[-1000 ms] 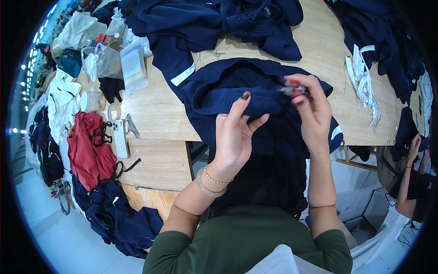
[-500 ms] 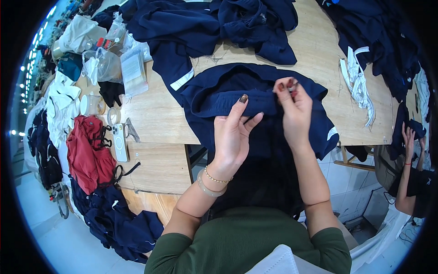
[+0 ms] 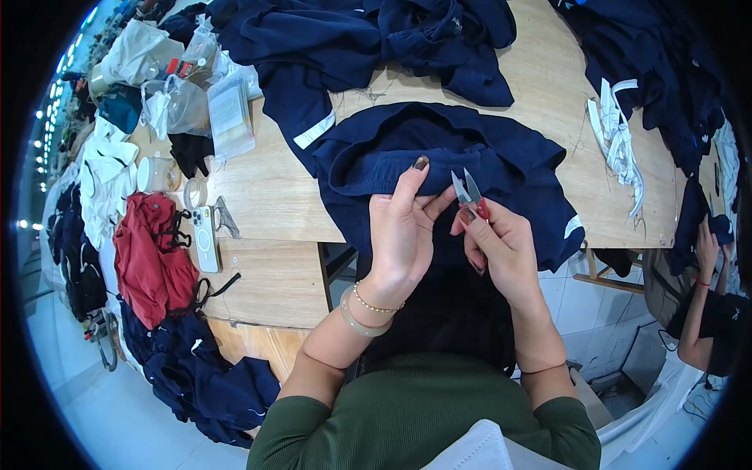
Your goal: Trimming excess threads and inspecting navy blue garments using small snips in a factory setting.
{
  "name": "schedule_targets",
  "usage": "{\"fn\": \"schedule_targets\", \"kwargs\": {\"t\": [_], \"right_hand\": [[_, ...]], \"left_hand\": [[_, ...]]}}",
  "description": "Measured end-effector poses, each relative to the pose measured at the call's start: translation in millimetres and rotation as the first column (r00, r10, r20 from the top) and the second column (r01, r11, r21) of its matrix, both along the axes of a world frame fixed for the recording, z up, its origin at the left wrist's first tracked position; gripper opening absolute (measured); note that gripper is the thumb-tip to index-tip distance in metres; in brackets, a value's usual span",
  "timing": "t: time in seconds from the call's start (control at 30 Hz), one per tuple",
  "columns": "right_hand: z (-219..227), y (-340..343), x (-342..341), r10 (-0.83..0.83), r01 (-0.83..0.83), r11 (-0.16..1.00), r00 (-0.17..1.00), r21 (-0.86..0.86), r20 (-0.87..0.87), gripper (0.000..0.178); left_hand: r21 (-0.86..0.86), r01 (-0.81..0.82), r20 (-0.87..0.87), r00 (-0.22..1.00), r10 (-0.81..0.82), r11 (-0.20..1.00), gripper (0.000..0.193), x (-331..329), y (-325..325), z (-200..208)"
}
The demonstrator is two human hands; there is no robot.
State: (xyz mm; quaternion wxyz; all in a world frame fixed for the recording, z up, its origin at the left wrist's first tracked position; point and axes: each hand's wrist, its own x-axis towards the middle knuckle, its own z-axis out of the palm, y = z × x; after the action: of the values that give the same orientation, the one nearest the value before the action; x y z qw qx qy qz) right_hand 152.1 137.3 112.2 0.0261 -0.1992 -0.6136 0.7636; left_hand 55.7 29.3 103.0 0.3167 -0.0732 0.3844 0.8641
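A navy garment [image 3: 501, 149] lies on the table in front of me, its gathered waistband [image 3: 384, 168] turned toward me. My left hand [image 3: 403, 227] pinches the waistband's near edge, thumb on top and fingers beneath. In my right hand [image 3: 501, 251] is a small pair of thread snips [image 3: 468, 190] with red handles. Its two blades are spread and point up and away from me, close to the left fingertips and the band. Any thread between the blades is too fine to make out.
More navy garments [image 3: 313, 47] are heaped at the far side. White fabric strips [image 3: 615, 145] lie on the right. A phone [image 3: 205, 239], a tape roll [image 3: 195, 193], a red cloth bag [image 3: 153, 262] and plastic bags [image 3: 184, 110] crowd the left. A co-worker's hand [image 3: 707, 243] holds navy cloth at far right.
My right hand has come down and left, away from the waistband's right part, and the snips now show with blades spread. My left hand keeps its pinch nearly in place.
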Motion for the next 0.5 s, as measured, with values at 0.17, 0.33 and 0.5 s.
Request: {"fn": "schedule_targets", "kwargs": {"t": [0.17, 0.33, 0.5], "right_hand": [[0, -1, -2, 0.005, -0.005, 0.999, 1.000, 0.035, 0.010, 0.026], [-4, -2, -5, -0.077, 0.079, 0.997, 0.993, 0.017, -0.093, 0.025], [-7, 12, -25, -0.153, 0.411, 0.768, 0.862, 0.491, -0.483, 0.021]], "left_hand": [[0.019, -0.006, 0.000, 1.000, 0.006, 1.000, 0.016, 1, -2, 0], [0.038, -0.006, 0.022, 1.000, 0.005, 0.999, 0.015, 2, 0, 1], [-0.014, -0.036, 0.036, 0.999, 0.037, 0.999, 0.014, 1, 1, -2]]}}
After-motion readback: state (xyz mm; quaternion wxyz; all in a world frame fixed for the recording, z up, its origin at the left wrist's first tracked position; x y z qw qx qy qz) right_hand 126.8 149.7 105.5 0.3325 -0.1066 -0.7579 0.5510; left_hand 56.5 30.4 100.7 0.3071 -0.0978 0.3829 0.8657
